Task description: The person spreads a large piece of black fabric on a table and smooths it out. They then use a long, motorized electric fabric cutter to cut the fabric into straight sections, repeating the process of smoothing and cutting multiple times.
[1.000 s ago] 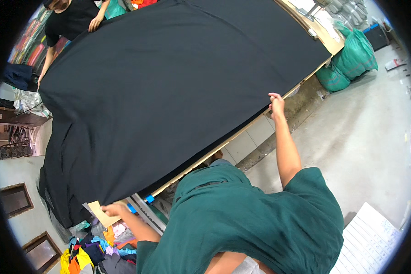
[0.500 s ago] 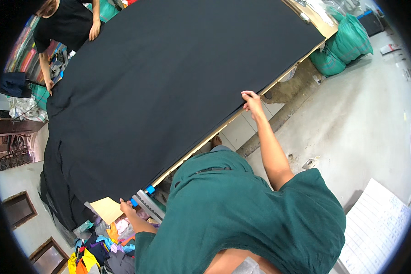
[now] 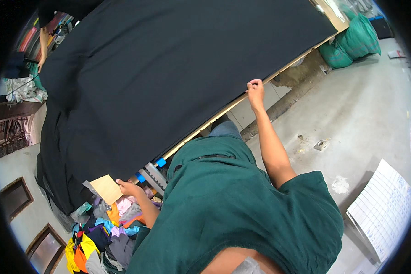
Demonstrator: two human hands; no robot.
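Note:
A broad sheet of black fabric [image 3: 169, 82] lies over a long table, with the table's pale wooden edge [image 3: 223, 111] showing along my side. My right hand [image 3: 255, 92] is at the fabric's near edge, fingers curled and pinching it. Lower left, my left hand [image 3: 129, 188] is closed beside the table's bare wooden corner [image 3: 107, 189], close to the fabric's end. Its thumb lies against the corner, its other fingers are mostly hidden, and what it grips does not show. A grey metal rail with blue ends [image 3: 153, 177] sits by the table edge, next to this hand.
Loose coloured cloth [image 3: 102, 244] is heaped below the table's left end. Across the table, a co-worker's arm [image 3: 44, 45] reaches down at the fabric's far edge. Green sacks [image 3: 351, 43] stand at the far right. Lined paper sheets [image 3: 381, 205] are at the lower right.
My view has shifted, so the co-worker has mostly left the picture at the upper left. Both my hands stay at the table's near edge; the fabric's far left side looks rippled differently.

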